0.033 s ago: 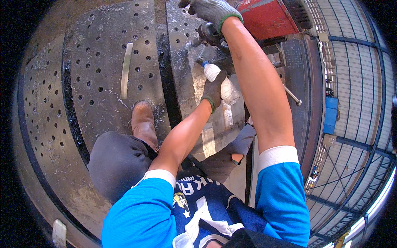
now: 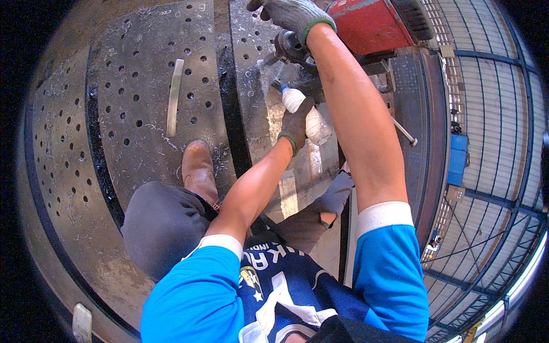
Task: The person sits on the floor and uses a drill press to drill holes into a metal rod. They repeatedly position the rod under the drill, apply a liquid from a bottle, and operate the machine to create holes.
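My left hand (image 2: 295,124), in a dark grey glove with a green cuff, is wrapped round a white squeeze bottle (image 2: 294,99) with a blue cap. The bottle lies tilted, its capped end toward the foot of a dark drill-like tool part (image 2: 290,46) standing on a metal plate. My right hand (image 2: 294,14), in a light grey glove with a green cuff, reaches up beside a red machine body (image 2: 369,26). Its fingers curl at the upper edge of the picture; what they close on is hidden.
The thick steel plate (image 2: 154,74) has rows of drilled holes and scattered metal shavings. A flat metal strip (image 2: 175,98) lies on it, near my brown boot (image 2: 198,166). To the right are a metal rod (image 2: 405,131), a long beam edge (image 2: 428,143) and a blue box (image 2: 457,160).
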Available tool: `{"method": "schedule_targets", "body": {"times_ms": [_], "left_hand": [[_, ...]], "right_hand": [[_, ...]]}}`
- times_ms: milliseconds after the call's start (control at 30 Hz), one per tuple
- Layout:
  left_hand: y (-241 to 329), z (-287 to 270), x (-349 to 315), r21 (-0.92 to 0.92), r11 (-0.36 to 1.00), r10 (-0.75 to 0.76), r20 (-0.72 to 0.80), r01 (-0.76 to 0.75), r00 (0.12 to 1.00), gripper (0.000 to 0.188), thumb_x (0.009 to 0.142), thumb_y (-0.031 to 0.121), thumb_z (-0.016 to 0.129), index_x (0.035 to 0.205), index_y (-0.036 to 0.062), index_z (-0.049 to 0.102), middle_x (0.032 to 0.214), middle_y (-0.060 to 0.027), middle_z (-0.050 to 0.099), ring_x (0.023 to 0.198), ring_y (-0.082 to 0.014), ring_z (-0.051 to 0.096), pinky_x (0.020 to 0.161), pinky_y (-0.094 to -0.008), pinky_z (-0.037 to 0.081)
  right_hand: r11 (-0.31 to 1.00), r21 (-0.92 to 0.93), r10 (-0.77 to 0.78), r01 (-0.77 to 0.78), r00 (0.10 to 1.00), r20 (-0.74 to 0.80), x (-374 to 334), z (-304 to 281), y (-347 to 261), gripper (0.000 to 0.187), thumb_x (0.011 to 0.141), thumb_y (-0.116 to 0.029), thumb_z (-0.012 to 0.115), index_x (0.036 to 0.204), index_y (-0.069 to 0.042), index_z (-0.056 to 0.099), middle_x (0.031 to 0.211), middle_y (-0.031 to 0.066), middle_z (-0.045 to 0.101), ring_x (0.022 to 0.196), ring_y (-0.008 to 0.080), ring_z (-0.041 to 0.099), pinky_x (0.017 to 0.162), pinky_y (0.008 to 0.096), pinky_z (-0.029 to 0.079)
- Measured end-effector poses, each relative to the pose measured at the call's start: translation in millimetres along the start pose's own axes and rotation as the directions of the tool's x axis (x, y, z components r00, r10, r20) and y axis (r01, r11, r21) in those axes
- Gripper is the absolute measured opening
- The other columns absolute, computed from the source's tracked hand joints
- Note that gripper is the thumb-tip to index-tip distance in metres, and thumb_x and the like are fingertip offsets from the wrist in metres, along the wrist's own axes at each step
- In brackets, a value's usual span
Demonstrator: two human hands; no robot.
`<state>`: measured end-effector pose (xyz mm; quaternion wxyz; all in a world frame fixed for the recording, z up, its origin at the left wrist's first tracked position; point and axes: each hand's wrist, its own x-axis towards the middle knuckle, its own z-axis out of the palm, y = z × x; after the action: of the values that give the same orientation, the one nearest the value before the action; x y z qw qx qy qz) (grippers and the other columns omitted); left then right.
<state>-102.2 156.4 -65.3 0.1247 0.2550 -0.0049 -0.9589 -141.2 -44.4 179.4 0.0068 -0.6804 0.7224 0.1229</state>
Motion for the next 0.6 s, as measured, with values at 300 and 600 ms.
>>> {"method": "schedule_targets", "body": {"times_ms": [300,600], "left_hand": [[4.0,0.4,4.9,-0.003,1.000,-0.006,-0.006,0.006,1.000,0.057,0.085,0.033,0.085,0.129,0.0080,0.059,0.107,-0.0074,0.068,0.087,-0.0240,0.071,0.073,-0.0433,0.060],[3.0,-0.4,5.3,0.044,0.999,0.008,0.003,-0.008,1.000,0.059,0.085,0.033,0.085,0.131,0.0082,0.058,0.109,-0.0077,0.068,0.092,-0.0244,0.070,0.076,-0.0424,0.059]], "right_hand": [[0.998,-0.052,-0.027,0.026,1.000,-0.015,3.7,-2.2,-1.3,0.088,0.056,-0.007,0.098,0.135,-0.008,0.059,0.134,0.0155,0.064,0.130,0.0321,0.059,0.111,0.0360,0.047],[1.000,0.019,-0.004,0.006,0.997,-0.072,7.2,9.5,7.1,0.082,0.055,0.002,0.092,0.131,-0.008,0.062,0.130,0.0168,0.066,0.127,0.0334,0.061,0.108,0.0374,0.049]]}}
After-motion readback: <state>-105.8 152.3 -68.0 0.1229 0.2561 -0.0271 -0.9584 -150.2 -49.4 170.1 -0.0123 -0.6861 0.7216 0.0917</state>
